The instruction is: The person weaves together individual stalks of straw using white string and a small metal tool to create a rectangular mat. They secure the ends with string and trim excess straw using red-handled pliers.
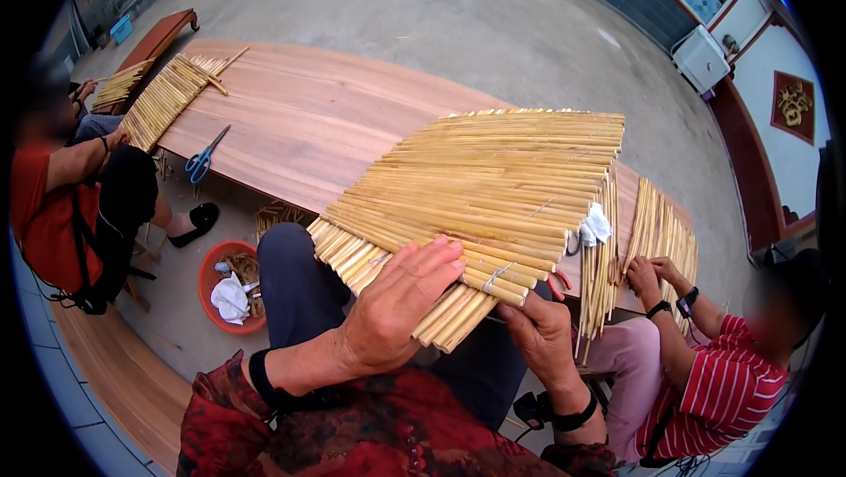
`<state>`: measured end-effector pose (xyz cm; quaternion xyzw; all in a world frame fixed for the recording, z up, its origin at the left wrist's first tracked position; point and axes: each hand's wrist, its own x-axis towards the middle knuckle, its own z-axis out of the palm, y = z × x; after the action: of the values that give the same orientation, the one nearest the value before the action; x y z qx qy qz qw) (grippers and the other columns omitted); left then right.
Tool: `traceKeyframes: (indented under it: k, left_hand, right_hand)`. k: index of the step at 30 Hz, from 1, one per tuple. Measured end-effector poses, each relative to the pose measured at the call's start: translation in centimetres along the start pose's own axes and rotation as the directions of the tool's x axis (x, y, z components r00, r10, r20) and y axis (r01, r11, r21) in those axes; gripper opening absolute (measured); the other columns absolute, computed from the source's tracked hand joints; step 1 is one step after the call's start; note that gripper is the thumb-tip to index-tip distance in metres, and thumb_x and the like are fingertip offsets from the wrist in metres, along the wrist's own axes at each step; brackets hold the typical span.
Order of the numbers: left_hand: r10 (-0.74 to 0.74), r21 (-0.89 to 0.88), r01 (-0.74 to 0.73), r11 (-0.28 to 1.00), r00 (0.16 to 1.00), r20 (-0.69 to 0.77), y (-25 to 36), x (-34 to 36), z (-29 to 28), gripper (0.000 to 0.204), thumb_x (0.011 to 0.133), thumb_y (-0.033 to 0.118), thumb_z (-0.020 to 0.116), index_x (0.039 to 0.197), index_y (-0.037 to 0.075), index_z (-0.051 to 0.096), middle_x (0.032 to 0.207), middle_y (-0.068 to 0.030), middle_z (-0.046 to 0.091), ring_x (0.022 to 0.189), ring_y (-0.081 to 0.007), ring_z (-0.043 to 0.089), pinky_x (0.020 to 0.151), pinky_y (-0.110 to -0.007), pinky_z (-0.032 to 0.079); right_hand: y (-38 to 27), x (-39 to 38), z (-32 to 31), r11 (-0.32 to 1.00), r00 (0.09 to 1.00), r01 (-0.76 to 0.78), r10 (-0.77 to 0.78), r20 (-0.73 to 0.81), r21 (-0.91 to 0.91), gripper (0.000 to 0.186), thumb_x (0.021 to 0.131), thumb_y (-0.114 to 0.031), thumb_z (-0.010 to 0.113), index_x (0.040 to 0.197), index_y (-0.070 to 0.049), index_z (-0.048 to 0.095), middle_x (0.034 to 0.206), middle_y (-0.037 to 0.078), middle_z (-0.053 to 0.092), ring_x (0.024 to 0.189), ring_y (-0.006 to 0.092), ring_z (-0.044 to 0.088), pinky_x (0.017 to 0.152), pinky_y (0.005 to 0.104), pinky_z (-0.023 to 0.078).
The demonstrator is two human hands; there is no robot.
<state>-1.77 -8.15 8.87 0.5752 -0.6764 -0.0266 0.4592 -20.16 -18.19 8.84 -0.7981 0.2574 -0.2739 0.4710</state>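
Note:
A mat of pale yellow reed stalks tied with thin white string point(467, 177) lies over my lap and the table edge, a second layer of stalks jutting from beneath it. My left hand point(397, 305) rests on its near part, fingers closed over the stalks. My right hand point(538, 332) grips the mat's near right corner, thumb at the edge, other fingers mostly hidden. Just behind that corner, red-handled pliers point(558, 285) show partly, with a white cloth point(596, 224) farther back.
Long wooden table point(291, 107) with blue scissors point(204, 160). Co-worker at left point(53, 221) holds another mat point(163, 103); co-worker at right point(714, 371) handles loose stalks point(656, 213). An orange basket point(211, 301) with cloth and fibre sits beside my left leg; a bench point(132, 384) behind it.

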Motion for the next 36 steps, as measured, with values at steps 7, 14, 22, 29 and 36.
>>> traceKeyframes:
  k: [7, 14, 22, 29, 36]
  left_hand:
    - [0.001, -0.004, -0.001, 1.0, 1.0, -0.019, -0.2, 0.0, 0.1, 0.036, 0.073, 0.0, 0.057, 0.108, -0.004, 0.049, 0.113, -0.0227, 0.052, 0.107, -0.0352, 0.051, 0.092, -0.042, 0.039]
    - [0.027, -0.011, -0.027, 1.0, 1.0, -0.008, -0.4, -0.5, 0.0, 0.036, 0.073, 0.001, 0.057, 0.108, -0.005, 0.05, 0.113, -0.0233, 0.052, 0.107, -0.0369, 0.05, 0.092, -0.044, 0.038]
    - [0.028, -0.02, -0.028, 0.999, 0.999, 0.015, -0.5, -0.8, 0.0, 0.035, 0.073, 0.001, 0.056, 0.108, -0.005, 0.049, 0.114, -0.0235, 0.051, 0.108, -0.0371, 0.05, 0.092, -0.046, 0.037]
    - [0.028, -0.025, -0.027, 0.999, 0.999, 0.043, -0.9, -1.0, 0.0, 0.044, 0.07, 0.0, 0.053, 0.113, -0.004, 0.048, 0.119, -0.0219, 0.048, 0.111, -0.0369, 0.047, 0.092, -0.048, 0.035]
    - [0.012, -0.021, -0.011, 1.0, 0.999, 0.039, -0.6, -1.0, 0.1, 0.043, 0.071, 0.001, 0.052, 0.114, -0.004, 0.048, 0.119, -0.0218, 0.048, 0.112, -0.0365, 0.047, 0.092, -0.048, 0.035]
  right_hand:
    - [-1.6, -1.0, -0.1, 0.979, 0.982, -0.189, 0.189, 0.011, 0.073, 0.014, 0.083, 0.0, 0.054, 0.095, 0.002, 0.061, 0.065, 0.004, 0.054, 0.044, 0.0064, 0.047, 0.039, 0.0185, 0.038]
    - [-1.5, -1.2, -0.1, 0.986, 1.0, 0.017, -0.021, -0.022, -0.166, 0.015, 0.081, 0.005, 0.053, 0.093, 0.002, 0.061, 0.068, 0.005, 0.056, 0.045, 0.0074, 0.049, 0.04, 0.0194, 0.037]
    - [-0.6, -1.2, 1.0, 0.956, 0.993, 0.103, -0.113, -0.019, -0.275, 0.017, 0.08, 0.005, 0.054, 0.095, 0.001, 0.06, 0.07, 0.005, 0.057, 0.048, 0.0079, 0.047, 0.043, 0.0206, 0.037]
    - [0.4, -1.0, 1.0, 0.925, 0.976, 0.181, -0.21, -0.051, -0.333, 0.021, 0.079, 0.006, 0.055, 0.099, 0.0, 0.059, 0.078, 0.007, 0.061, 0.049, 0.0088, 0.047, 0.044, 0.021, 0.037]
    - [0.5, -1.1, 0.9, 0.891, 0.966, 0.221, -0.257, -0.037, -0.396, 0.025, 0.079, 0.006, 0.055, 0.103, 0.0, 0.059, 0.084, 0.009, 0.062, 0.055, 0.0097, 0.051, 0.048, 0.0212, 0.04]
